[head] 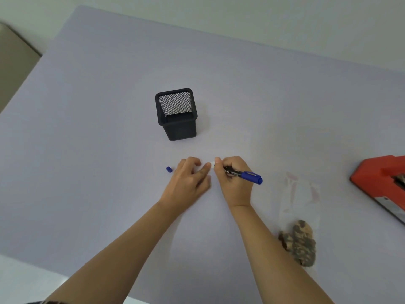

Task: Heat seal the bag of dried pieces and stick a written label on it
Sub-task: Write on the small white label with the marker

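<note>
mesh cup point(176, 115) ahead of hands, sealer point(381, 183) right

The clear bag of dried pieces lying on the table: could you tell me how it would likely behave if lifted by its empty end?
The bag looks like thin, see-through film lying flat, so it would probably flop. The dried pieces are bunched at one end, so that end would likely hang lowest.

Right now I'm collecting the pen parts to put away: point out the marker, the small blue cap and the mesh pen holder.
marker point(235, 171), head view, its dark barrel.
small blue cap point(169, 169), head view, its middle.
mesh pen holder point(180, 129), head view, its near wall.
</note>
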`<state>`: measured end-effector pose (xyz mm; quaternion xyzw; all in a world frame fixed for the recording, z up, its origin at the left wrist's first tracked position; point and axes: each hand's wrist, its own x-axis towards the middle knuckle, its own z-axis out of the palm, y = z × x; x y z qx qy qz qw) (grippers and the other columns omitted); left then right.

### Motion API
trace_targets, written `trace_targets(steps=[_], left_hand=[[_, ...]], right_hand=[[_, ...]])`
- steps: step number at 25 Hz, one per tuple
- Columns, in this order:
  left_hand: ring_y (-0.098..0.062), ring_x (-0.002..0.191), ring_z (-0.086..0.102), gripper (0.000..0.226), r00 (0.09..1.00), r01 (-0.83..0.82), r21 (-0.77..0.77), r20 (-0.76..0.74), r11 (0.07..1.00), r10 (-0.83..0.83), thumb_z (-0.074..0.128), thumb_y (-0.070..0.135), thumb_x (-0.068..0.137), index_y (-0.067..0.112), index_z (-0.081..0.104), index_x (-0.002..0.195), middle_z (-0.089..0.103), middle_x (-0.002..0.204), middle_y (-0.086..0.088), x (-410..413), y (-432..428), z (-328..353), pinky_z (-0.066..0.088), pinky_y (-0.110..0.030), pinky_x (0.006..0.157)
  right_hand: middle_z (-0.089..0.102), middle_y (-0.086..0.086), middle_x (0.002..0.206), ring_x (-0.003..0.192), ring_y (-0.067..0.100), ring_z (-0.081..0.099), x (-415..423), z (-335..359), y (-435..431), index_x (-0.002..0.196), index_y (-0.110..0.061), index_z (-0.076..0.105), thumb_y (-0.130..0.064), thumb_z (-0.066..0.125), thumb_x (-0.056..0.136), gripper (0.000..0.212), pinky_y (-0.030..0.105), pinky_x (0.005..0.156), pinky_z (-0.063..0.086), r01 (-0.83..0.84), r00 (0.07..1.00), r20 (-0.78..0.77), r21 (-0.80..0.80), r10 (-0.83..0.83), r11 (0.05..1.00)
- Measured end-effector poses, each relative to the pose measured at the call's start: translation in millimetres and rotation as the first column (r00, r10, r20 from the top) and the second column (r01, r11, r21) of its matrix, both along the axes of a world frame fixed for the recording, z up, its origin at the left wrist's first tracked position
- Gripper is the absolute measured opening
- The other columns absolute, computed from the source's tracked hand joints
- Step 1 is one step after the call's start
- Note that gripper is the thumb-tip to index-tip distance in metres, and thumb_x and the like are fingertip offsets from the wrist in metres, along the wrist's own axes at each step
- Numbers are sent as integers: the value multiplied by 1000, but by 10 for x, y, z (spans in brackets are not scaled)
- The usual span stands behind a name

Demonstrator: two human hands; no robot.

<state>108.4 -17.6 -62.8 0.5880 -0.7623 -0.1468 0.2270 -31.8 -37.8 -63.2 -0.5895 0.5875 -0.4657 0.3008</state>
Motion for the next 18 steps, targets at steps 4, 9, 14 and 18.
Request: trace_targets(steps=[4,9,14,18], left_hand=[[-15,70,51,33,970,-87,106,-218,991,108,57,35,83,10,73,99,57,94,-10,6,-70,26,43,-24,66],[-11,65,47,19,957,-138,115,-239,984,163,67,22,81,9,75,92,58,89,-9,-17,-76,13,33,-7,68],[-27,66,52,30,1000,-20,-78,-25,997,18,47,23,91,6,72,93,62,92,-18,-21,11,-46,41,-28,67],[-27,72,53,30,1000,-21,-36,-15,999,20,50,26,87,8,72,99,61,96,-17,-1,13,-7,40,-25,70]], right_hand=[[45,6,52,55,16,41,2,8,-60,54,-1,45,-24,57,83,39,21,53,36,46,998,-34,-31,-47,998],[40,-1,53,53,14,38,60,-8,-106,53,-4,42,-23,54,81,36,15,51,31,29,997,-75,-32,-31,999],[49,10,54,56,17,43,75,-66,-99,55,-1,45,-23,50,83,36,15,52,33,-18,998,-57,-8,17,1000],[51,12,56,57,18,44,78,-44,-104,56,0,47,-22,51,83,35,18,52,35,-16,1000,-27,-11,16,1000]])
